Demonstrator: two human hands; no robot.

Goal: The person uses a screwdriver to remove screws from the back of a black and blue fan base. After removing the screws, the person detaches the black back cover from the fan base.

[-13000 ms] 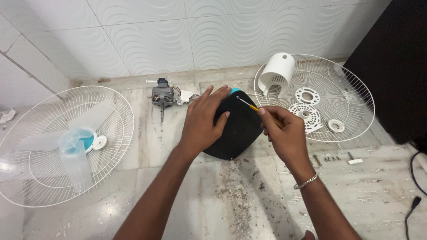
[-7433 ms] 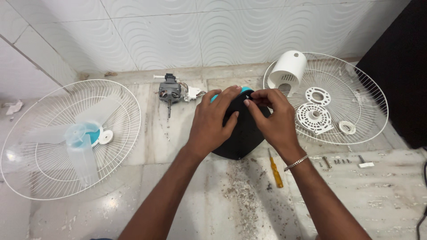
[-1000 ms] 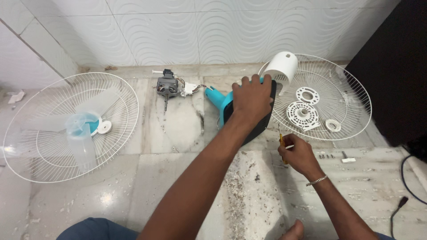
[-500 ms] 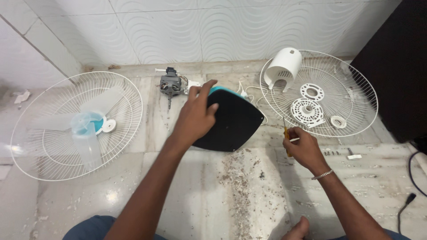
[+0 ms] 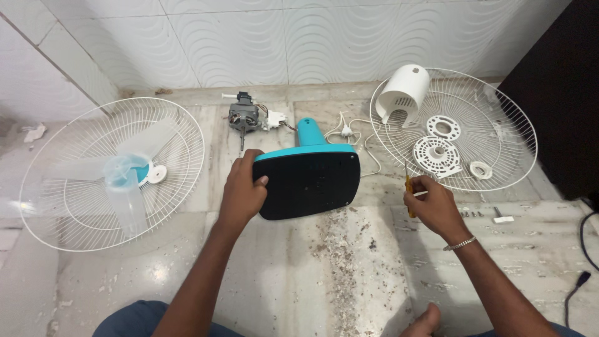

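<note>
The left hand [image 5: 242, 190] grasps the fan base [image 5: 309, 181] by its left edge, tipping its black underside upward on the floor. Well right of those fingers, the right hand [image 5: 430, 203] clenches a yellow screwdriver [image 5: 409, 187] upright.

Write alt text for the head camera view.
A person's left hand grips the edge of a teal fan base, black underside up, on a dusty floor, while the right hand holds a yellow screwdriver. White fan grilles lie at either side.
</note>
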